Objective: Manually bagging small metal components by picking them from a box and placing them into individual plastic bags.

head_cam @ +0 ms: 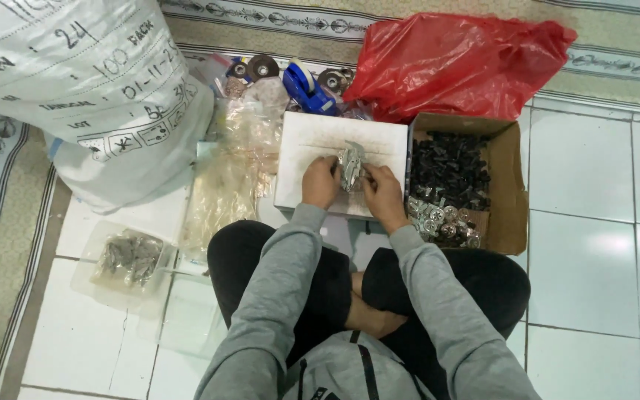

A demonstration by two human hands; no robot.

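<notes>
Both hands are closed on a small shiny packet (351,166), held over the white box (312,141): left hand (321,182) and right hand (381,190) pinching either side. Light, crinkly and slippery, judging by looks; best gripped at the edges. Beside the box, a cardboard carton (509,185) of fasteners.

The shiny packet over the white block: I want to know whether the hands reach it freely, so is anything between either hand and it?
Nothing visible is. The left hand and right hand both already touch the shiny packet, holding it from either side above the white block.
</notes>
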